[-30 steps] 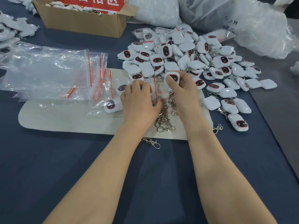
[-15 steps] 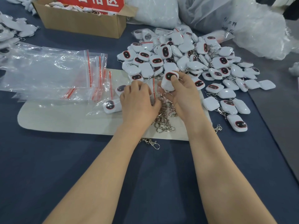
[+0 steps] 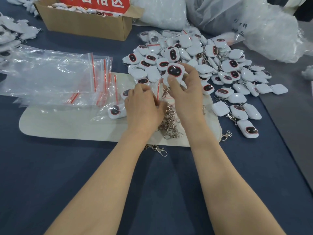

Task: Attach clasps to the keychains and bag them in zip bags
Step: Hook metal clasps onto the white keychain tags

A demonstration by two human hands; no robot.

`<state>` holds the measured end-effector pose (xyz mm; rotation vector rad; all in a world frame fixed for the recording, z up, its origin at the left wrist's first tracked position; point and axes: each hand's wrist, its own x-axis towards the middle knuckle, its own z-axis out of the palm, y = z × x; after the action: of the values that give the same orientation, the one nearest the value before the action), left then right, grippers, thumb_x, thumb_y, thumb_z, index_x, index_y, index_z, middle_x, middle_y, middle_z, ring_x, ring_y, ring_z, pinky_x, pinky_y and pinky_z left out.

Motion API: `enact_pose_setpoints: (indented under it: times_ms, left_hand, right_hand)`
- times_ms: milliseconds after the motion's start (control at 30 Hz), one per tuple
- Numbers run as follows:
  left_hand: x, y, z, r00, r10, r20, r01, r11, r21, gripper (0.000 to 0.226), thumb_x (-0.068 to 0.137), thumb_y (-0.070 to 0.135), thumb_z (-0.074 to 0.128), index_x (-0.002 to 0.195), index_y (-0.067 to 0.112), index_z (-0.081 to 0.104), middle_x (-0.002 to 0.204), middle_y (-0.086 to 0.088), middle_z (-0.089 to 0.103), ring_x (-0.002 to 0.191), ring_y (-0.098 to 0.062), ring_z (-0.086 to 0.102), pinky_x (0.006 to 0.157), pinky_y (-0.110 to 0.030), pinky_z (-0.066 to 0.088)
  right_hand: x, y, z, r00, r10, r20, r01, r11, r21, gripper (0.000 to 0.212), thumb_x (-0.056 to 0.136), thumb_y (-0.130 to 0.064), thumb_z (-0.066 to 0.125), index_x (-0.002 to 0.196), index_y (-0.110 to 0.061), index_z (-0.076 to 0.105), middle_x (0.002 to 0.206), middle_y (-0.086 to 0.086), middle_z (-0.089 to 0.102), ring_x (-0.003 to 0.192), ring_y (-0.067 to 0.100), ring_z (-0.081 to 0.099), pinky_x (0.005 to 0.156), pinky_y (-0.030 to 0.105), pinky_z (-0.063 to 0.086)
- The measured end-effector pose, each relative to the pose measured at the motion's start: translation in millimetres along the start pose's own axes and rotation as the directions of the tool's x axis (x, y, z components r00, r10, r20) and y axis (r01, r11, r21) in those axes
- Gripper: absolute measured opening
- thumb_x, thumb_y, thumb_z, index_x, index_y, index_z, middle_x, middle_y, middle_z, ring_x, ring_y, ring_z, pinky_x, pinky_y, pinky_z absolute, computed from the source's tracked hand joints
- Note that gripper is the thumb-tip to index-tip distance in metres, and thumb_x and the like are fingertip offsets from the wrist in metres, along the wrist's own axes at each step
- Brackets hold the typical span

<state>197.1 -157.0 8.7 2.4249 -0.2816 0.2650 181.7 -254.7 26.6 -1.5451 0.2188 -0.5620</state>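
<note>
Keychain heap [image 3: 194, 53] crowds clasps [image 3: 170, 124]; bags [image 3: 50, 77] left.

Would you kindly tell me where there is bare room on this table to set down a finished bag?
The blue cloth nearest you, this side of the beige mat, is bare apart from your forearms and stray clasps. The mat's left strip, nearer than the zip bags, is free too. Crowded: the keychain pile and clasp heap.

White keychains [image 3: 174, 72], dark red-ringed faces; red-striped clear bags [image 3: 50, 73].
</note>
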Motion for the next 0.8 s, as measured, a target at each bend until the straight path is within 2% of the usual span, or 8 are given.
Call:
enact_pose_setpoints:
  times_ms: [133,233,333,400,500,633,700,800]
  left_hand:
    - [1,3,-2,0.997,-0.025,-0.069,0.020,0.997,-0.071,0.016,0.087,0.027,0.057,0.078,0.013,0.056,0.110,-0.003,0.051,0.107,-0.027,0.046,0.096,-0.038,0.031]
    - [2,6,-6,0.989,-0.065,-0.133,0.024,0.957,-0.289,0.015,0.088,0.021,0.056,0.078,0.010,0.055,0.093,0.001,0.047,0.086,-0.021,0.052,0.083,-0.034,0.042]
    - [0,9,-10,0.977,-0.039,-0.211,-0.045,0.925,-0.378,0.012,0.086,0.012,0.056,0.076,0.007,0.054,0.088,-0.002,0.048,0.077,-0.016,0.048,0.068,-0.019,0.037]
    - [-1,10,-12,0.968,0.004,-0.250,-0.100,0.923,-0.372,0.009,0.084,0.009,0.056,0.075,0.006,0.054,0.087,-0.005,0.051,0.078,-0.017,0.049,0.069,-0.017,0.037]
    - [-2,11,-13,0.960,0.065,-0.273,-0.160,0.926,-0.341,0.010,0.081,0.012,0.052,0.077,0.004,0.055,0.091,-0.008,0.055,0.084,-0.022,0.053,0.080,-0.037,0.045]
    - [-3,10,-13,0.962,0.065,-0.264,-0.161,0.919,-0.361,0.009,0.082,0.014,0.050,0.079,0.007,0.055,0.097,-0.006,0.056,0.091,-0.022,0.054,0.081,-0.047,0.047]
    - [-1,7,-10,0.969,0.062,-0.240,-0.140,0.935,-0.325,0.008,0.084,0.014,0.054,0.079,0.007,0.056,0.100,-0.006,0.057,0.095,-0.022,0.053,0.086,-0.043,0.045]
    - [1,1,-4,0.982,0.101,-0.157,-0.129,0.975,-0.182,0.013,0.087,0.018,0.056,0.078,0.008,0.057,0.100,-0.005,0.058,0.097,-0.023,0.052,0.088,-0.033,0.037]
  right_hand:
    - [-6,3,9,0.999,-0.031,-0.028,0.029,0.998,-0.064,0.030,0.090,-0.014,0.064,0.110,-0.030,0.048,0.094,-0.004,0.063,0.085,0.012,0.064,0.082,0.035,0.055]
    - [-6,8,9,0.999,0.022,-0.036,-0.028,0.983,-0.184,0.036,0.086,-0.019,0.070,0.109,-0.026,0.043,0.079,-0.008,0.057,0.062,-0.003,0.053,0.065,0.018,0.045]
    - [-6,10,9,0.996,0.083,0.012,-0.078,0.964,-0.254,0.028,0.085,-0.021,0.071,0.096,-0.023,0.045,0.078,-0.005,0.060,0.065,0.004,0.054,0.064,0.019,0.042]
    - [-6,8,10,0.995,0.082,0.065,-0.062,0.960,-0.274,0.013,0.088,-0.016,0.067,0.088,-0.021,0.055,0.080,-0.002,0.065,0.066,0.006,0.058,0.063,0.019,0.044]
    - [-4,5,6,0.969,0.056,0.242,0.023,0.950,-0.312,0.018,0.090,-0.004,0.056,0.085,-0.017,0.067,0.072,-0.010,0.062,0.063,0.000,0.055,0.062,0.019,0.041]
    - [-5,0,2,0.899,0.164,0.406,-0.093,0.978,-0.189,0.034,0.093,0.007,0.044,0.122,-0.007,0.056,0.096,0.002,0.069,0.088,0.008,0.065,0.085,0.025,0.051]
    - [-3,-3,-2,0.951,0.153,0.268,-0.095,0.972,-0.217,0.034,0.092,0.006,0.043,0.120,-0.007,0.056,0.104,0.004,0.069,0.096,0.012,0.064,0.092,0.028,0.050]
    - [5,3,-19,0.996,-0.063,-0.066,0.010,0.795,-0.606,0.032,0.093,-0.004,0.045,0.120,-0.012,0.061,0.125,0.004,0.058,0.120,0.018,0.050,0.102,0.027,0.038]
